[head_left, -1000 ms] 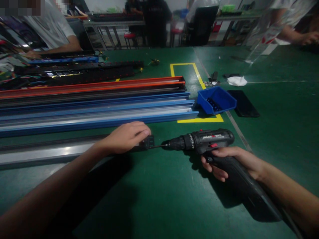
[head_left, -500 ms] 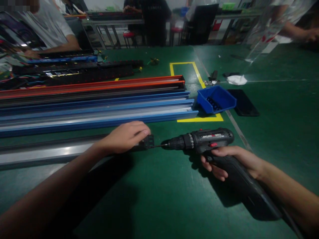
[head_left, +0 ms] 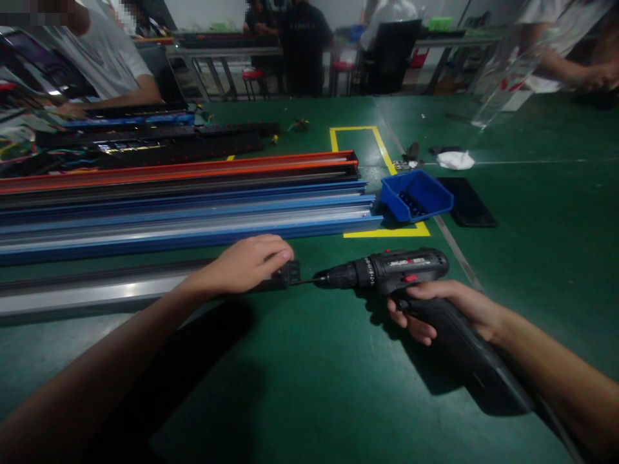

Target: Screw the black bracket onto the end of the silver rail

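Two hands work at the near grey rail (head_left: 97, 293) on the green bench (head_left: 314, 386): the left hand (head_left: 249, 263) clasps its black end cap (head_left: 289, 274) while the right hand (head_left: 445, 309) grips a cordless drill (head_left: 406, 270), whose bit (head_left: 304, 281) meets the cap, seemingly a screw-driving step calling for a level, steady push.

The left hand (head_left: 251, 263) covered the near end of the grey rail (head_left: 97, 293), so only a corner of its black end cap (head_left: 290, 274) showed. Where the bit (head_left: 304, 281) of the drill (head_left: 401, 270) met that cap was too small to make out. The right hand (head_left: 449, 308) hid the trigger. The stacked rails (head_left: 184, 212) ran off the left edge. The blue bin (head_left: 393, 207) held small dark pieces (head_left: 412, 203), perhaps screws. A co-worker's hand (head_left: 597, 76) was cut by the right edge.
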### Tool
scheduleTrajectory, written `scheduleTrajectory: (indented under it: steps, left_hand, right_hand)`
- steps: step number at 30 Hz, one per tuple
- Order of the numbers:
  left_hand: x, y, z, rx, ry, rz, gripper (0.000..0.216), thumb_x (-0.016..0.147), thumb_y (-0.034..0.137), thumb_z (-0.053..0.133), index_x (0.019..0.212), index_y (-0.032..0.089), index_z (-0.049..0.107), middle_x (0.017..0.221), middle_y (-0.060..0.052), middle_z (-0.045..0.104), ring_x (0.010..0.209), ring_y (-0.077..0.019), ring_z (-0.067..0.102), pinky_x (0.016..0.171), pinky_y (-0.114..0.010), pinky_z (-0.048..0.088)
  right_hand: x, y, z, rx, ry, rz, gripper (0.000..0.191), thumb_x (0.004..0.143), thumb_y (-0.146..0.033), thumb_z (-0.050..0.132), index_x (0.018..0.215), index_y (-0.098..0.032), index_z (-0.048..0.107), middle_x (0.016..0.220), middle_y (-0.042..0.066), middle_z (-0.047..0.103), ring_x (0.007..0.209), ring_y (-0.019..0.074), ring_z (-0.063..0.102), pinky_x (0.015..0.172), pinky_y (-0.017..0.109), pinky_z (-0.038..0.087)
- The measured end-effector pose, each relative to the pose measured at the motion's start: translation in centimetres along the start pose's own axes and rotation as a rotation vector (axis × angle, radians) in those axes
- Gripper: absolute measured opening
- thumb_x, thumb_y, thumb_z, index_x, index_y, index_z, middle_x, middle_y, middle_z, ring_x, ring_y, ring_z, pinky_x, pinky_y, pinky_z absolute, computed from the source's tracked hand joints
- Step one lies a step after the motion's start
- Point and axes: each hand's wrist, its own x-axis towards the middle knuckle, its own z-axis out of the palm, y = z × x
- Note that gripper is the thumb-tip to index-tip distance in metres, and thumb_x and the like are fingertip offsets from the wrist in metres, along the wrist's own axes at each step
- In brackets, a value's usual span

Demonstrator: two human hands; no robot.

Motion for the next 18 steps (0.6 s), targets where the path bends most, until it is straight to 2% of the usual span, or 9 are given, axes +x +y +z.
scheduleTrajectory:
  steps: [13, 18]
  left_hand:
    - [-0.01, 0.14, -0.13, 0.015, 0.018, 0.043, 0.046, 0.113, 0.045, 0.036, 0.110, 0.021, 0.075, 0.114, -0.006, 0.076, 0.105, -0.0226, 0.069, 0.092, -0.034, 0.050]
    - [0.04, 0.18, -0.13, 0.015, 0.021, 0.049, 0.046, 0.112, 0.044, 0.036, 0.109, 0.020, 0.075, 0.113, -0.006, 0.076, 0.103, -0.0228, 0.069, 0.092, -0.034, 0.050]
  right_hand:
    - [-0.16, -0.13, 0.10, -0.059, 0.033, -0.011, 0.031, 0.094, -0.033, 0.076, 0.109, -0.006, 0.079, 0.093, 0.010, 0.075, 0.060, 0.0101, 0.063, 0.063, 0.025, 0.059]
    - [-0.21, -0.21, 0.71, -0.052, 0.089, -0.019, 0.033, 0.092, -0.033, 0.077, 0.107, -0.004, 0.080, 0.091, 0.011, 0.075, 0.059, 0.0096, 0.062, 0.063, 0.024, 0.057]
